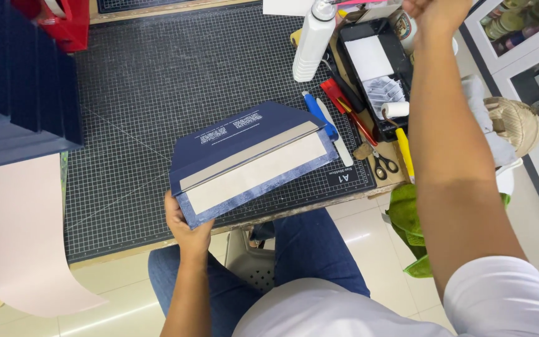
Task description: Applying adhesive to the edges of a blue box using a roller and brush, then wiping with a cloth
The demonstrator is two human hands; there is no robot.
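Near the middle of the frame, the left hand (185, 228) grips the lower left corner of a dark blue book cover (251, 159), fingers closed on its edge, holding it tilted over the black cutting mat (157, 75). The right hand (435, 12) reaches to the top right above the black paint tray (375, 62); whether it holds anything cannot be told. A white bottle (313, 40) stands just left of the tray.

**Around the cutting mat**

A dark gridded cutting mat (157, 81) is spread over the worktop (319, 207). A white bottle (313, 40) is stood at its far right edge, beside a black tray (400, 59) in which a small roller (396, 110) is laid. Scissors (382, 163) are seen near a yellow tool (404, 153). Navy boxes (14, 75) are stacked at left, above a pink sheet (23, 237).
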